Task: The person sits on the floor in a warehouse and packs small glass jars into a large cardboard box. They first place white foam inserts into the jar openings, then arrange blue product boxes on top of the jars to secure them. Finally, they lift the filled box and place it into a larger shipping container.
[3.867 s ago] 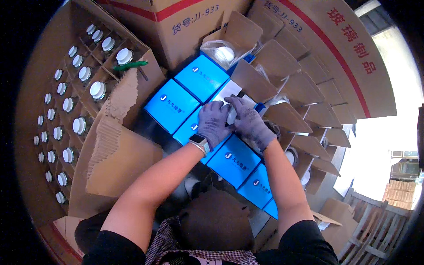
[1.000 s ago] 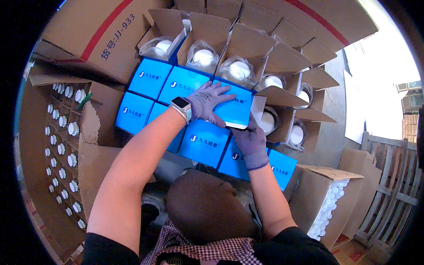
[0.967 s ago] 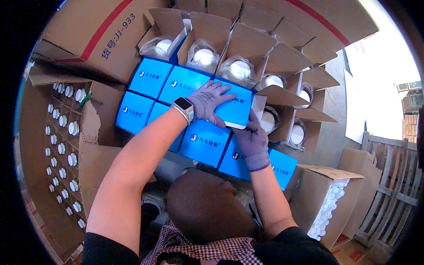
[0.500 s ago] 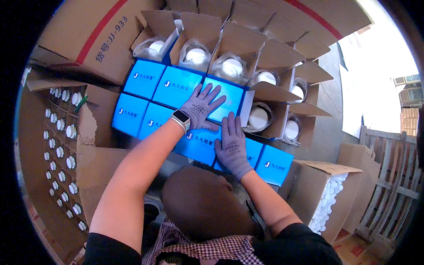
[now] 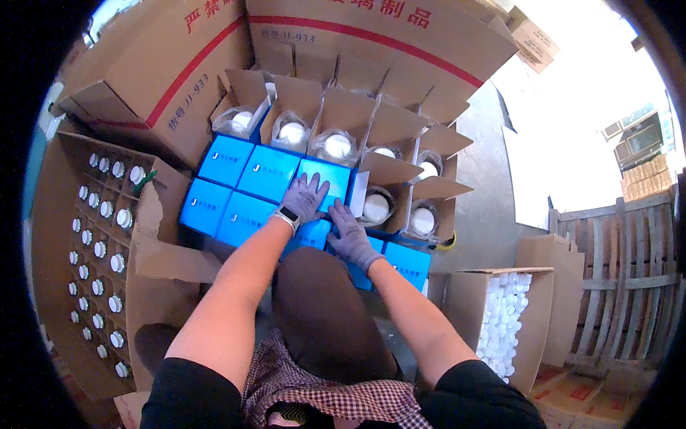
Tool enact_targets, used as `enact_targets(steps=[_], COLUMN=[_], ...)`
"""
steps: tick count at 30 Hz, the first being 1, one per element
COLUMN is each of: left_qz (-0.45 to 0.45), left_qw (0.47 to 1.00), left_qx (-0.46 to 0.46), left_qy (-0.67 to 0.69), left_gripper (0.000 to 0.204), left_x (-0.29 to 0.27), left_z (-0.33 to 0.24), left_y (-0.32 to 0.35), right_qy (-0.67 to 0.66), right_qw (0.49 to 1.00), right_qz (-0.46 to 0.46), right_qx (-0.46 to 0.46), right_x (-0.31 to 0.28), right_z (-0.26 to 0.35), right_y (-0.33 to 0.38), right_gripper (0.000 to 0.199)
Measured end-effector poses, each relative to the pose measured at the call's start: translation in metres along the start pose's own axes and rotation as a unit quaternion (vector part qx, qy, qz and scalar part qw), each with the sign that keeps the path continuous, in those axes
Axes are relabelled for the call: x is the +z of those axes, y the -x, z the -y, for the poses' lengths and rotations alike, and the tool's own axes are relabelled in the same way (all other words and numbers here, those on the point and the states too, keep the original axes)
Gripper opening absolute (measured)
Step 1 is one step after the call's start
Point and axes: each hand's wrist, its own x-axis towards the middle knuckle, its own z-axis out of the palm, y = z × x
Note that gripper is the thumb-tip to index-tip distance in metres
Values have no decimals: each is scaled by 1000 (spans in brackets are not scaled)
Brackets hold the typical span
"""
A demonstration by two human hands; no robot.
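Closed blue boxes (image 5: 270, 173) stand in two rows before me, lids facing up. My left hand (image 5: 304, 199), gloved in grey, lies with fingers spread on a blue box at the right end of the farther row. My right hand (image 5: 350, 234), in a matching glove, is open and flat against the boxes of the nearer row, its fingertips close to my left hand. Behind and right of them stand open boxes (image 5: 321, 107) with raised flaps. In these sit white-capped jars (image 5: 291, 133), several of them wrapped in clear plastic.
A divided carton (image 5: 166, 207) of white-capped jars stands at left. Large red-striped cartons (image 5: 386, 46) rise behind the boxes. At right are a carton (image 5: 541, 314) full of white caps (image 5: 504, 322) and a wooden pallet (image 5: 620, 282). My knee (image 5: 325, 307) is close to the nearer row.
The view has shifted, so the boxes look smaller and more of the back cartons shows. My hands stay on the boxes; the right fingers now look less stretched out.
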Motion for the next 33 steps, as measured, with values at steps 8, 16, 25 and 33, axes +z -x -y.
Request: enact_targets(steps=[8,16,25,33], left_qz=[-108,76,-172,-292], left_qw=[992,997,926,735], left_qx=[48,15,80,-143], left_qy=[54,21,325,594], left_gripper=[89,101,62,31], left_x=[25,7,-22,-23], left_z=[0,-7,-92,-68], left_y=[21,11,-10,-58], right_qy=[178,-144,212,171], right_qw=[984,984,958,973], right_qz=[1,103,-116,-24], right_qx=[-17,13,155,152], right_x=[8,-50,-75,-50], right_z=[-4,12,-9,-7], right_y=[12,13,83,45], right_gripper=[78,62,80,77])
